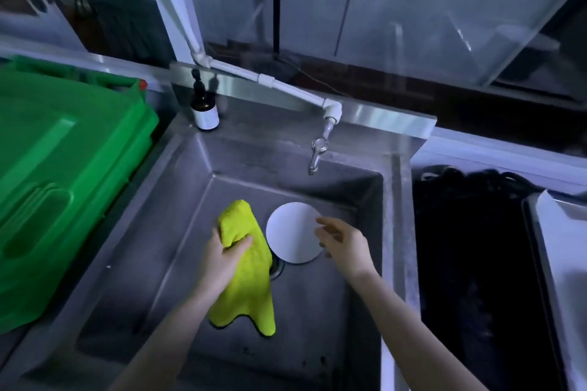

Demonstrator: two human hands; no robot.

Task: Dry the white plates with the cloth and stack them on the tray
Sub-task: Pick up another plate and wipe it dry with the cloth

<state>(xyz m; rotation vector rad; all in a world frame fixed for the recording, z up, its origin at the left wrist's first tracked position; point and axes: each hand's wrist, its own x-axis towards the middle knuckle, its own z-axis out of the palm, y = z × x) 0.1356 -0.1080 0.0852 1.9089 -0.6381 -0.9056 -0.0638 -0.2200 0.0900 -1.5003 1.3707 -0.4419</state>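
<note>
Left hand (222, 252) over sink (317, 320), fingers curled round yellow-green cloth (251, 292); right hand (344, 243) fingers loosely spread above white plate (290, 232), contact unclear.

deep brushed stainless-steel sink (178, 232): dull, scuffed | fuzzy yellow-green microfibre cloth (251, 282): nappy | round white plate (290, 232): smooth, matt | green plastic crate (63, 168): glossy

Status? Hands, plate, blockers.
Left hand grips cloth. Right hand open over white plate, no grip. Plate lies in sink by drain. No blockers seen.
</note>
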